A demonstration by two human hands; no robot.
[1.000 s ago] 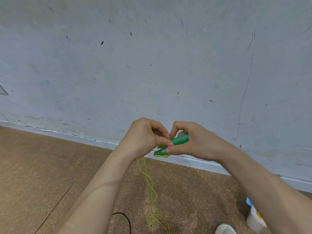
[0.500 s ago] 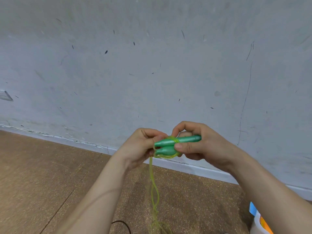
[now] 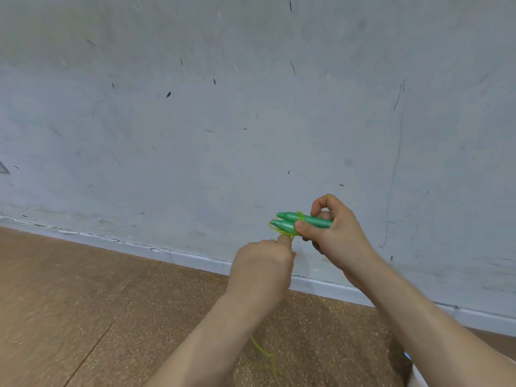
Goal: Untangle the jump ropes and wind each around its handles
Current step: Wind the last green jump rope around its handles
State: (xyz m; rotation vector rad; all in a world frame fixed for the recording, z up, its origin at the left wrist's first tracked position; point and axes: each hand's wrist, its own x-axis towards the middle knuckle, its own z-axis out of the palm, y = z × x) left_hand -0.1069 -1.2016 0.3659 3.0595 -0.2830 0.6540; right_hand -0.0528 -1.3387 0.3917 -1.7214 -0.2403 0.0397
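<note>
Fingers [image 3: 321, 203] of the right hand [image 3: 337, 236] curl round the paired green handles [image 3: 289, 220]. The left hand [image 3: 262, 263] has dropped just below the handles, pinching the yellow rope [image 3: 300, 216]. One turn is now laid on. The rest hangs below them, so winding has barely begun.

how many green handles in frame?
2. Both handles lie together in the right hand: upper handle, lower handle just beneath it, yellow rope looped round them. Fingers hide their right ends; no others show.
</note>
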